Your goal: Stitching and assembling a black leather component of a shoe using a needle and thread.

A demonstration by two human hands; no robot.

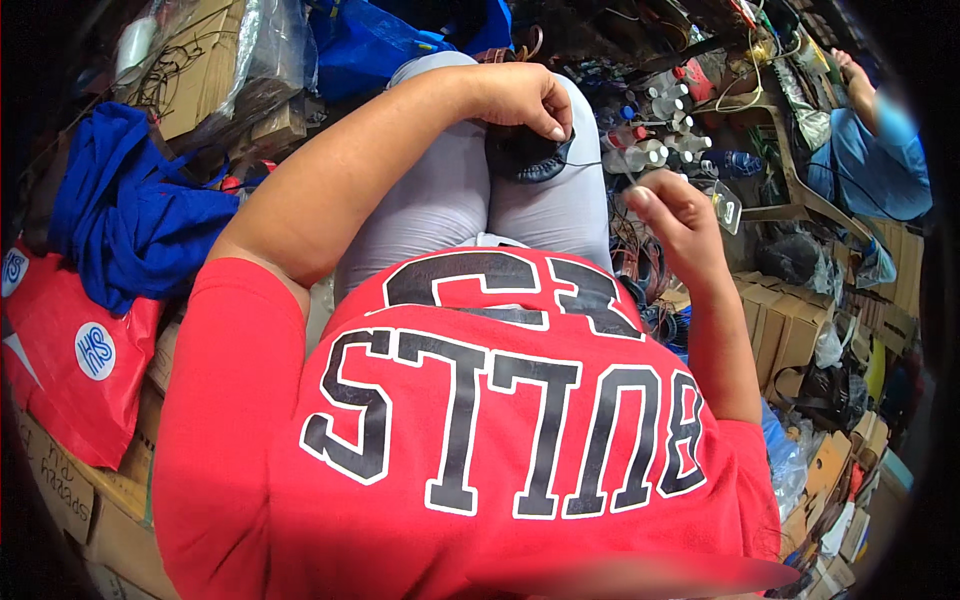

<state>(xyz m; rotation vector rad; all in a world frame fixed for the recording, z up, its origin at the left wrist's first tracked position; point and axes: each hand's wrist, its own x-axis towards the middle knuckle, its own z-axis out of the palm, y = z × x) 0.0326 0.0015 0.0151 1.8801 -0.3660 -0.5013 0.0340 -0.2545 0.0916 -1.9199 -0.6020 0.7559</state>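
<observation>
A black shoe [525, 160] with a rounded, stitched-looking edge rests between my thighs; part of it is hidden under my hand. My left hand [530, 98] reaches over it from above, thumb and fingers closed on its upper right side. From that side a thin dark thread [588, 164] runs out toward the right. Raised off my lap beside my right knee, my right hand [675, 212] is closed in a pinch at the thread's far end. Whether a needle is in the pinch too is too small to tell.
Several plastic bottles [660, 130] with white and coloured caps crowd the floor to the right. Blue cloth [130, 210] and a red bag [85, 370] lie on the left. Cardboard [785, 330] is stacked at right. Another person in blue [875, 165] sits at far right.
</observation>
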